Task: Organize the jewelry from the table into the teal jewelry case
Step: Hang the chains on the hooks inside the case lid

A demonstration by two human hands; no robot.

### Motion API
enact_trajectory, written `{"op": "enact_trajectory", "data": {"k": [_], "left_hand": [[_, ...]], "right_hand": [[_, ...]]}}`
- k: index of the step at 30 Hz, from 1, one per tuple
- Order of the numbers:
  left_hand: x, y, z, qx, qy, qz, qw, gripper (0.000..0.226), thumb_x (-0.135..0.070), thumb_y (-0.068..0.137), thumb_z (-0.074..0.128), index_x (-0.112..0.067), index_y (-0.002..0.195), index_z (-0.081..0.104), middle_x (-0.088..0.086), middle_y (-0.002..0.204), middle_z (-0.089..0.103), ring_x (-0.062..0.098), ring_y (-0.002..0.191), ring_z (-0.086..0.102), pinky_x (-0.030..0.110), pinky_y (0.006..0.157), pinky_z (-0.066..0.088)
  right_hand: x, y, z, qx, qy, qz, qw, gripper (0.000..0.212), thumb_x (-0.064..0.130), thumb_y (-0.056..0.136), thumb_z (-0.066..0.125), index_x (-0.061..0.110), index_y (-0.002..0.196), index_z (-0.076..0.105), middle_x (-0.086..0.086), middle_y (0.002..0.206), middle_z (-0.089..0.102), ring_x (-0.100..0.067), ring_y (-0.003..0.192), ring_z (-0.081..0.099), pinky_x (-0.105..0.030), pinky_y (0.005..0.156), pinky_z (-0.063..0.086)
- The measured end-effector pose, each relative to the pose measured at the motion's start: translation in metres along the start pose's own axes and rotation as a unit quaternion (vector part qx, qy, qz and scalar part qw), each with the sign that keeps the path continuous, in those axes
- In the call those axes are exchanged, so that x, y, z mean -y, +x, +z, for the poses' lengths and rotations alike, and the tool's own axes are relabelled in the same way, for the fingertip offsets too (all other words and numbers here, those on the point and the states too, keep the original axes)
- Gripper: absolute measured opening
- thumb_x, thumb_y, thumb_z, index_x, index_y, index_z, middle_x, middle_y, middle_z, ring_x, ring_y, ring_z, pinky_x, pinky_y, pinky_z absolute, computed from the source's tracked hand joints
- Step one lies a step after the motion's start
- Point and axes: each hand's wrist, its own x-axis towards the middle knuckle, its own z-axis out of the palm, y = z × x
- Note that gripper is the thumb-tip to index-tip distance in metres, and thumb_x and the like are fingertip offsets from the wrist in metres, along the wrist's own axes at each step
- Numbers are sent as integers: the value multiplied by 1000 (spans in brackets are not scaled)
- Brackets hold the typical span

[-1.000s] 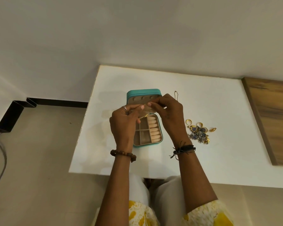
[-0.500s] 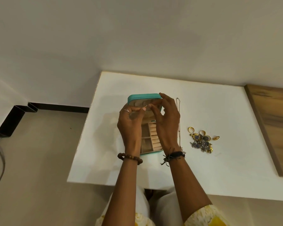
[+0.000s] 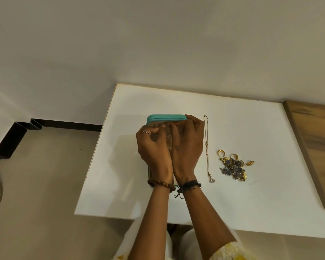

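Looking down from the head view, I see the biggest thing first: white tabletop (image 3: 242,203), pushed against a plain wall, tan floor to its left with a black baseboard strip (image 3: 68,124). Wood-grain panel (image 3: 315,147) butts the tabletop's right edge.

Both forearms reach out over the near edge. Teal jewelry case (image 3: 165,118) stands on the tabletop left of centre, lid raised toward the wall; only the lid's teal rim and a sliver of the base edge near the wrists show, the rest is hidden under my hands. Compartments not visible from here.

Left hand (image 3: 154,152) hovers over the case, fingers curled in toward the lid's inner face, thumb and fingertip pressed together as in a pinch; what it pinches, I cannot tell. Ring on one finger, brown bead bracelet (image 3: 160,183) at the wrist. Right hand (image 3: 188,147) sits just beside it, touching it, fingers curled over the lid's right corner and inner face; whether it holds anything small I cannot tell. Black thread band (image 3: 189,185) on that wrist.

Right of the case, apart from it: thin chain necklace (image 3: 206,147) laid straight out, pendant at the near end. Further right, heap of blue-and-gold jewelry (image 3: 234,168), with gold rings (image 3: 221,152) at its far edge and a small gold piece (image 3: 250,163) at its right.
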Motion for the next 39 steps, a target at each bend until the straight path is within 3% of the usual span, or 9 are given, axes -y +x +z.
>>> {"op": "enact_trajectory", "data": {"k": [6,12,15,19,23,27,32,35,39], "left_hand": [[3,1,-1,-23,2,-1,1000,12,-16,80,69,-8,86,65,8,101,65,11,87,56,7,75,43],[4,2,-3,-13,10,8,1000,12,-12,79,69,-3,86,65,8,101,65,12,87,56,11,77,47],[6,4,-3,-8,17,17,1000,16,-14,78,70,-2,88,64,10,104,64,17,91,58,8,74,45],[8,5,-4,7,38,28,999,15,-16,78,69,-8,88,63,9,107,63,20,96,59,19,79,49],[11,6,-7,19,80,23,996,24,-15,80,68,-6,102,63,4,114,59,14,95,54,3,69,35],[14,7,-12,43,106,31,993,22,-17,81,69,-6,99,64,3,118,56,13,95,53,15,74,42],[16,2,-20,82,155,33,984,27,-19,84,65,-6,107,61,5,125,53,10,91,50,13,71,42],[13,-4,-24,90,162,41,982,27,-18,84,65,-5,107,61,6,128,51,18,99,55,21,76,43],[9,-14,-25,41,194,89,976,27,-24,81,69,-5,98,61,7,128,44,19,102,53,28,68,51]], "right_hand": [[-3,-1,4,-14,-25,-5,1000,30,32,86,59,8,104,60,-4,118,54,-18,103,56,-14,66,41],[-2,-3,6,-24,-18,-12,999,26,30,86,60,9,103,60,-2,117,55,-15,101,57,-5,66,36],[-3,-1,4,-8,-14,-14,1000,23,27,87,60,10,102,61,-1,119,54,-13,102,56,-1,66,35],[-7,1,-1,19,-25,-28,999,22,23,87,58,9,103,62,-4,122,53,-13,101,56,-3,65,34],[-9,4,-6,54,-21,-27,998,19,19,88,60,9,105,63,-3,128,50,-13,103,56,0,70,35],[-15,6,-13,106,-86,-73,988,22,20,89,59,4,104,62,-8,133,45,-16,100,57,-5,65,36],[-18,4,-18,155,-129,-64,977,24,21,93,53,5,110,57,-5,136,41,-19,100,58,-7,64,39],[-16,1,-25,164,-126,-84,975,19,18,91,57,5,104,63,-9,138,43,-23,110,55,-20,73,47],[-15,1,-38,146,-95,-65,982,21,21,91,57,8,105,64,-5,132,48,-15,109,53,-12,73,43]]}}
